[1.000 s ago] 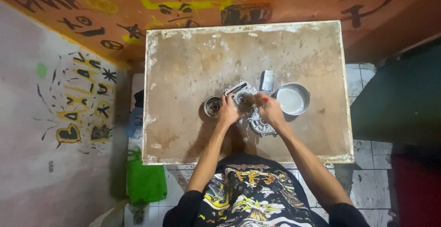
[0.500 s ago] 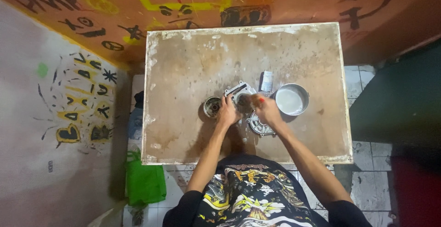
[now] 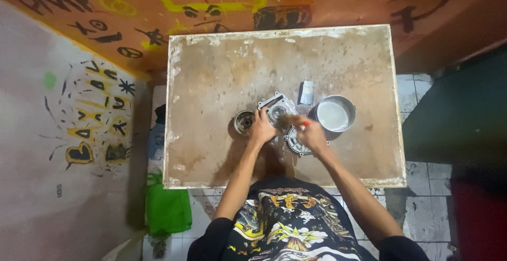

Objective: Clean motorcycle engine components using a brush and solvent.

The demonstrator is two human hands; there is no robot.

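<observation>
Hardly anything has shifted since the earlier frames: both hands stay over the same metal parts in the middle of the table, the right hand (image 3: 310, 135) sitting a touch nearer the bowl than before.

Under the left hand (image 3: 262, 129) lies a grey cast-metal engine part (image 3: 277, 106) with a round bore, flat on the tabletop; the fingers rest on its near edge and press it down, though how tightly they close on it cannot be told from this height. The right hand is clenched around a small tool with a red tip (image 3: 304, 124), whose working end points towards the casting. Just below that hand a round finned metal part (image 3: 294, 142) lies on the table, partly hidden by the fingers.

Left of the casting, just beside the left hand, stands a small round metal cup-shaped piece (image 3: 243, 121). To the right sits a metal bowl (image 3: 335, 114) of pale liquid, and a small white packet (image 3: 307, 92) lies just behind it.

All of this rests on a worn, stained wooden table (image 3: 222, 71). A green bag (image 3: 167, 208) lies on the tiled floor at its left corner, beside a wall painted with graffiti (image 3: 90, 108).
</observation>
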